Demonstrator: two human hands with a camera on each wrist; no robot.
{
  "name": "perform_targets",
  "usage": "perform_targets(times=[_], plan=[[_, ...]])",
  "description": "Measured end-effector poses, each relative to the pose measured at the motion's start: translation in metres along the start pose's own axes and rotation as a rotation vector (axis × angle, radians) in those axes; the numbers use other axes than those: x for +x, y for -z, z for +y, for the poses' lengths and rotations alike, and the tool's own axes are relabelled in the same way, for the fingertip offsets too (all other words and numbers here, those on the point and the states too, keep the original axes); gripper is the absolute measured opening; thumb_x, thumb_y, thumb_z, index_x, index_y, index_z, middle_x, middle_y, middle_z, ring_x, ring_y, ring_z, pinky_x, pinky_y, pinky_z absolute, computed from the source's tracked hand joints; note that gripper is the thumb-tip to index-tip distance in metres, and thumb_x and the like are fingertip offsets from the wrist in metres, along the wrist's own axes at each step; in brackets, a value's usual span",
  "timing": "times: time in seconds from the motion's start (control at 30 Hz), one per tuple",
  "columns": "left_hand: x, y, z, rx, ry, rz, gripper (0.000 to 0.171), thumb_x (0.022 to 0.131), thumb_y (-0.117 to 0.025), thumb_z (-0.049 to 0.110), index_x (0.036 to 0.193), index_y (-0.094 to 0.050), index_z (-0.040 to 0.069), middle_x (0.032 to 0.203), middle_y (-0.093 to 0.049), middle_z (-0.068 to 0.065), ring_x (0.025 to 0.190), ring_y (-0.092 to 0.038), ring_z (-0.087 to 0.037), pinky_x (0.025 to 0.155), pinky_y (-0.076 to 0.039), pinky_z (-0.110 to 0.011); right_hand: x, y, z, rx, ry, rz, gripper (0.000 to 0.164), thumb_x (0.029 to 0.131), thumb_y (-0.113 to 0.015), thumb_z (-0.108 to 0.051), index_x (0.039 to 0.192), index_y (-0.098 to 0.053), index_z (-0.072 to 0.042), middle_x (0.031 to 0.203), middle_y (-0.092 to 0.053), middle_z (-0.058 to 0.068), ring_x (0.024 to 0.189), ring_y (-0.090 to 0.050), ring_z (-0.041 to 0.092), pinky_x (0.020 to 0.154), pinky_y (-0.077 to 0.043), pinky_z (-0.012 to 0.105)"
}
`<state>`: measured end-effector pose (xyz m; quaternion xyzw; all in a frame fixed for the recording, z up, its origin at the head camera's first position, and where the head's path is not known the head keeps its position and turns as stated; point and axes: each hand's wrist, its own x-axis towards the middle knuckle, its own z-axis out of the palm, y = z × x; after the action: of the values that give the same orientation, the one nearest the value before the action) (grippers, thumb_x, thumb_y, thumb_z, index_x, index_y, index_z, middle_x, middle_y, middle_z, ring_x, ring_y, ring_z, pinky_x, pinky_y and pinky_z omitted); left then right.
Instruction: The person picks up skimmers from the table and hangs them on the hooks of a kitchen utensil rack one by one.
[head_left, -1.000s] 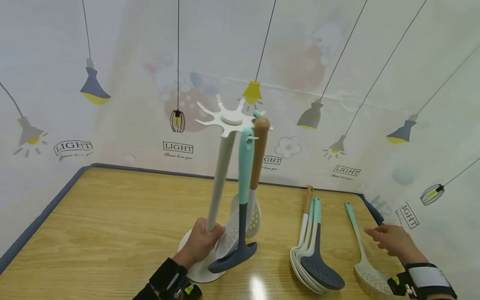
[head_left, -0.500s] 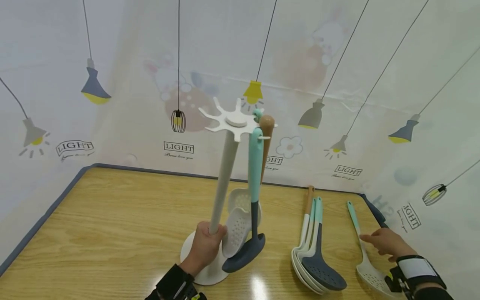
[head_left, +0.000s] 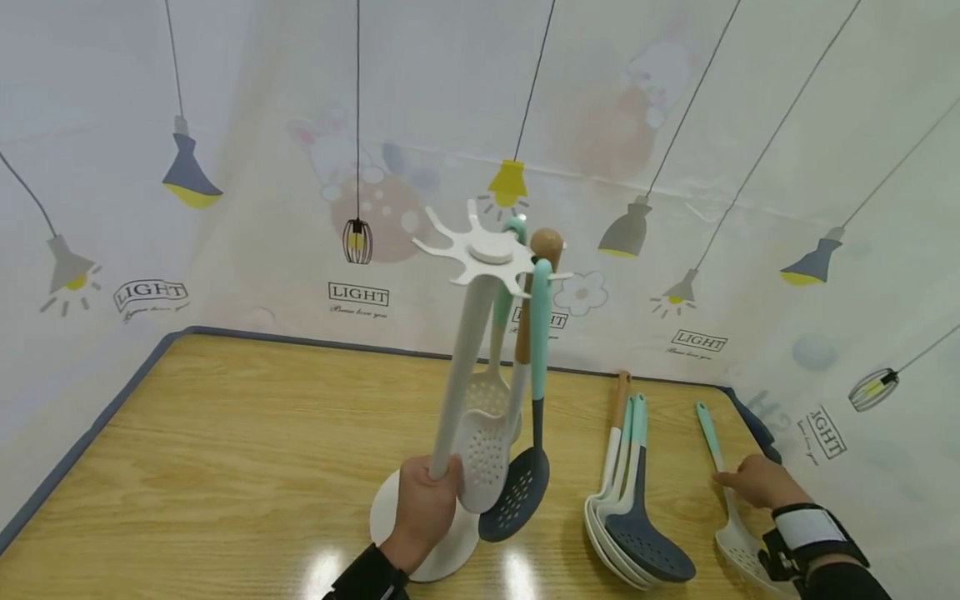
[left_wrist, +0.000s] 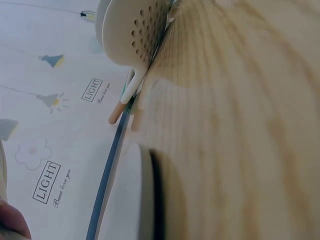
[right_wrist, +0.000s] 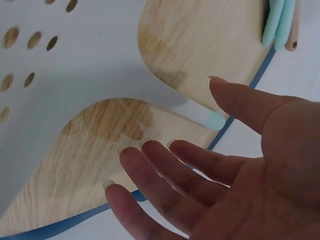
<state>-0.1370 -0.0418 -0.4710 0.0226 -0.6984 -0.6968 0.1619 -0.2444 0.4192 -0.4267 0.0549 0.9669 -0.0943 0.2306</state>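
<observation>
My left hand grips the post of a white utensil stand, above its round base. From its hooks hang a dark blue skimmer with a mint handle, a white skimmer with a wooden handle, and a cream perforated utensil behind them. At the right, my right hand is over the handle of a pale slotted turner lying on the table. In the right wrist view the fingers and thumb are spread apart, with the mint-tipped handle showing beyond them.
Between the stand and the turner lies a nested pile of white ladles, with a dark blue slotted turner on top. A printed curtain backs the wooden table, whose edge has blue trim.
The stand has turned in my left hand, swinging its hanging utensils round, and shifted slightly right. My right hand has moved left and down to the turner's handle.
</observation>
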Motion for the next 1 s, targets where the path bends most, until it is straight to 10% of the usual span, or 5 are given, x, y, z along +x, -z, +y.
perform_targets(times=[0.53,1.0], plan=[[-0.003,-0.019,0.007,0.002,-0.035,0.146,0.050,0.088,-0.055,-0.008,0.048,-0.033,0.012,0.048,-0.031,0.006,0.042,-0.025,0.005,0.042,-0.018,-0.014,-0.005,-0.004,-0.015,-0.036,-0.037,0.040,0.034,0.094,-0.060,-0.027,0.069,-0.049,-0.007,0.061,-0.041,0.000,0.055,-0.044,0.014,0.056,-0.038,0.028],[0.002,-0.027,-0.004,0.069,-0.253,0.286,0.052,0.085,-0.060,-0.009,0.046,-0.031,0.007,0.049,-0.027,0.008,0.044,-0.020,0.010,0.043,-0.015,-0.011,-0.005,-0.007,-0.021,-0.065,-0.020,0.083,0.024,0.092,-0.051,-0.011,0.070,-0.050,-0.003,0.060,-0.052,0.006,0.051,-0.054,0.016,0.050,-0.040,0.025]])
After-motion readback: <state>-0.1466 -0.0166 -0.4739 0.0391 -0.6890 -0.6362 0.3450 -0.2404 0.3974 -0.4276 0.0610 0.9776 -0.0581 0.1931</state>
